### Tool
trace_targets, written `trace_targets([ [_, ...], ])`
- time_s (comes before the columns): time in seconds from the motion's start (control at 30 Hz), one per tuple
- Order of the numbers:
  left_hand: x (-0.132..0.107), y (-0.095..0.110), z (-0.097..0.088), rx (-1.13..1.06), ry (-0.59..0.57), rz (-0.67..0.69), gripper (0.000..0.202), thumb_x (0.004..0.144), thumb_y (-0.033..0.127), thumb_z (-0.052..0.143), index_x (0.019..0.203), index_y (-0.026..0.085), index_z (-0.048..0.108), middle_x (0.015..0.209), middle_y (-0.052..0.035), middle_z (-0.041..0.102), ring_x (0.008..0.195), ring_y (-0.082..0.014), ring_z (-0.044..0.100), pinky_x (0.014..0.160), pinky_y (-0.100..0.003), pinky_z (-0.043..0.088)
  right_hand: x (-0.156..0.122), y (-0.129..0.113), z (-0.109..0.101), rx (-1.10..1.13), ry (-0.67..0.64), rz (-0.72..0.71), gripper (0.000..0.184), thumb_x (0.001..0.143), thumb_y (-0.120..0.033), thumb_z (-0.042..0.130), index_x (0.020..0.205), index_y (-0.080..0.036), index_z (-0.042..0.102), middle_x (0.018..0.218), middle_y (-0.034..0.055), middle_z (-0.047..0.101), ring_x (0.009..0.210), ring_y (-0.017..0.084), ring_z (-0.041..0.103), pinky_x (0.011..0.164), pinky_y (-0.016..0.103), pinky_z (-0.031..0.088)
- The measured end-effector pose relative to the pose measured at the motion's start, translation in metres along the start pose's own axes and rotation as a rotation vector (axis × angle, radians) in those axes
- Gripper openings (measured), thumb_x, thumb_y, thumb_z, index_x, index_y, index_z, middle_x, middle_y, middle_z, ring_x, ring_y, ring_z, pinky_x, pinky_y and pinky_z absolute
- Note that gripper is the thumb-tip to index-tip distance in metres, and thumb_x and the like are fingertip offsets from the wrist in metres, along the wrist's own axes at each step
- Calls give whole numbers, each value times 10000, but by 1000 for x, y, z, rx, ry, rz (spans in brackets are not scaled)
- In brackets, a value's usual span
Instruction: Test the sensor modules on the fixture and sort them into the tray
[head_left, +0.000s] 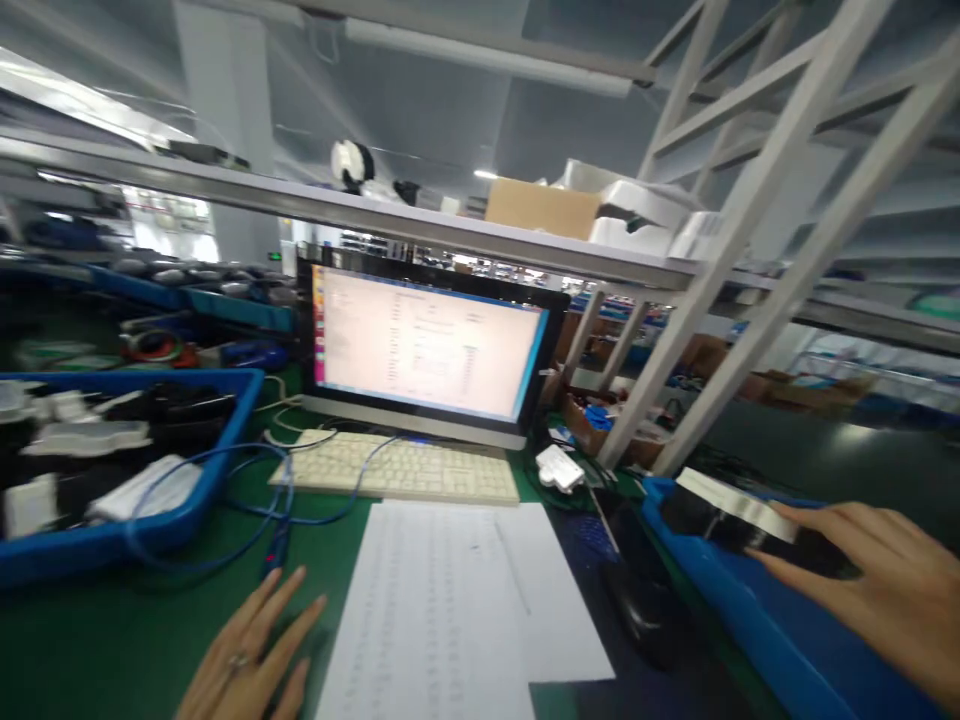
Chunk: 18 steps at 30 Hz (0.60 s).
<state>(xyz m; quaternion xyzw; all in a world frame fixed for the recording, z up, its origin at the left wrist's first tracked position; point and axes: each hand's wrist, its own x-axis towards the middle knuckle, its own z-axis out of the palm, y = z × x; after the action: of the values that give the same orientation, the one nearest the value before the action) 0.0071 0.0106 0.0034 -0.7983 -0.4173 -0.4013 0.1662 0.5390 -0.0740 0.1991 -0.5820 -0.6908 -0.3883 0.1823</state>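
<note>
My right hand, at the right edge, grips a flat black device with a white strip between thumb and fingers. The device is above the near part of a blue bin; its exact kind is blurred. On the green table my left hand has its fingers spread and holds nothing; a ring shows on one finger. Just beyond its fingertips lies the dark plug end of a blue cable, with a small red light on it. Printed sheets lie between my hands.
Behind the sheets stand a keyboard and a lit monitor. A blue bin of black and white devices is at left. A black mouse and a white adapter lie at right. Metal shelf posts rise behind.
</note>
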Motion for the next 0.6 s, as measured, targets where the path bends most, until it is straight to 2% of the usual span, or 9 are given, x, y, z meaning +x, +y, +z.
trace_targets([
  [0.07,-2,2,-13,60,-50,-28,431,868,283,430,1299,275,437,1370,-50,429,1272,-276,377,949,-428,441,27,-77,7,190,59,-55,336,773,-549,517,922,-259,597,791,57,579,751,242,549,711,395,428],
  [0.13,-1,6,-16,30,-31,-93,488,873,250,424,1355,236,349,1391,-72,396,1302,-275,331,974,-428,424,51,-163,20,389,115,-41,257,775,-443,565,936,-243,578,829,53,559,783,223,540,679,350,438],
  [0.2,1,9,-18,-21,21,-180,508,886,217,400,1382,226,287,1395,-85,382,1324,-273,290,1003,-444,394,70,-244,40,568,52,-86,170,751,-298,604,902,-234,559,826,42,541,793,213,528,654,321,437],
  [0.3,0,9,-23,-73,65,-257,527,892,193,393,1397,212,241,1408,-106,347,1345,-279,238,1025,-466,365,94,-336,75,650,45,-106,200,654,-141,652,785,-206,516,775,36,513,756,218,493,631,314,413],
  [0.37,-2,6,-28,-80,56,-272,537,888,189,404,1397,216,236,1419,-110,322,1348,-286,223,1031,-481,354,105,-377,95,563,28,-92,203,657,-98,633,742,-209,487,780,49,513,743,230,471,623,328,391],
  [0.43,-4,2,-32,-66,50,-290,540,884,189,411,1395,224,239,1423,-114,309,1347,-296,219,1031,-504,345,108,-405,107,485,29,-120,192,680,-80,610,738,-212,482,779,59,516,730,237,464,611,337,373],
  [0.5,-5,-2,-32,-44,59,-312,540,883,191,416,1392,228,241,1421,-119,308,1345,-303,220,1025,-523,343,103,-423,112,450,37,-157,170,703,-84,601,749,-210,497,774,61,525,717,236,469,598,339,364],
  [0.6,-4,-6,-29,-30,62,-314,545,873,185,427,1387,231,250,1408,-118,328,1335,-299,246,1020,-519,352,85,-437,105,474,46,-211,130,728,-116,607,735,-210,518,742,48,536,692,224,487,579,333,366],
])
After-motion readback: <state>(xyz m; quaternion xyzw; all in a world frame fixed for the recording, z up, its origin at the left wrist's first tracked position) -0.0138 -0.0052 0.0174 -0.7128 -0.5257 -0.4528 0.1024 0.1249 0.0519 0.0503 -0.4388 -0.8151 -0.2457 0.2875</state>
